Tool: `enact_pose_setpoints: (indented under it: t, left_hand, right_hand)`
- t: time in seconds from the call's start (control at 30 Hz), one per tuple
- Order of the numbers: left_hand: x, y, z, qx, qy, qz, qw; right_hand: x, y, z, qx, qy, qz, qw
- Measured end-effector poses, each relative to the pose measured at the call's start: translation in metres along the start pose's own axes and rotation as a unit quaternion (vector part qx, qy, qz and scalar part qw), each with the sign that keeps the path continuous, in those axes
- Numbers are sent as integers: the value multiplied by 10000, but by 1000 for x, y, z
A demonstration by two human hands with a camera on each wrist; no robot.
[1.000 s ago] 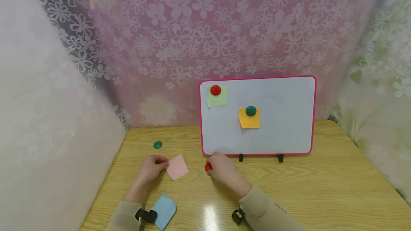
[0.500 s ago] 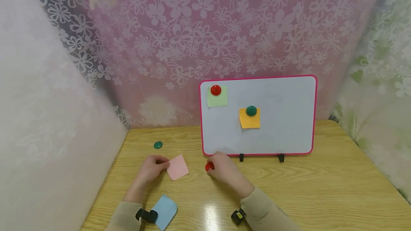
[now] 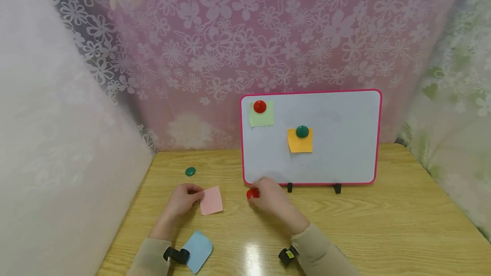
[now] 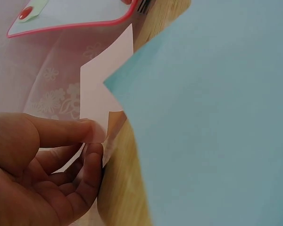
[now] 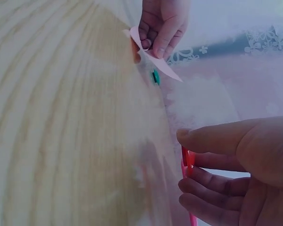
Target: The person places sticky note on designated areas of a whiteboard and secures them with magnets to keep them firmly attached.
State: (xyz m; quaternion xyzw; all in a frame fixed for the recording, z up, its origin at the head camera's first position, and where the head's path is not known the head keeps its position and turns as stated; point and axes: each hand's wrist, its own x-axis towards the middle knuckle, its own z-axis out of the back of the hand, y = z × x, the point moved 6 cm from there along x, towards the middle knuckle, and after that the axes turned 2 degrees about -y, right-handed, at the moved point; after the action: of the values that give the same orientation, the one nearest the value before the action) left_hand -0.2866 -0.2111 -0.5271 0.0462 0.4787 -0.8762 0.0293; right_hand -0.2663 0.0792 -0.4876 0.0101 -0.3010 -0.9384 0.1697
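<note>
My left hand pinches the left corner of a pink sticky note between thumb and fingers. In the left wrist view the pink note stands raised from the table. My right hand holds a round red magnet between thumb and fingers, in front of the whiteboard's lower left corner. The whiteboard has a pink frame and stands on small black feet. On it, a red magnet holds a green note, and a green magnet holds an orange note.
A loose green magnet lies on the wooden table behind my left hand. Beside my left wrist is a blue sticky note, which fills much of the left wrist view. A flowered pink curtain hangs behind the board.
The pink note has turned and tilted up in my left hand. My right hand has risen slightly with the red magnet. The head view has shifted a little.
</note>
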Motion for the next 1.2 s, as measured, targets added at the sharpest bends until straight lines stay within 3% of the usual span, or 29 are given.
enact_pose_setpoints:
  t: [0.43,1.0,1.2]
  left_hand:
    - [3,-2,0,-318,27,-89,9995]
    - [2,-10,8,-618,-267,-106,9977]
    - [0,-21,12,-649,-398,-177,9969]
  right_hand:
    - [-6,6,35,213,-84,-136,9996]
    - [-10,-4,51,369,-218,-363,9984]
    - [-11,-7,59,383,-284,-384,9981]
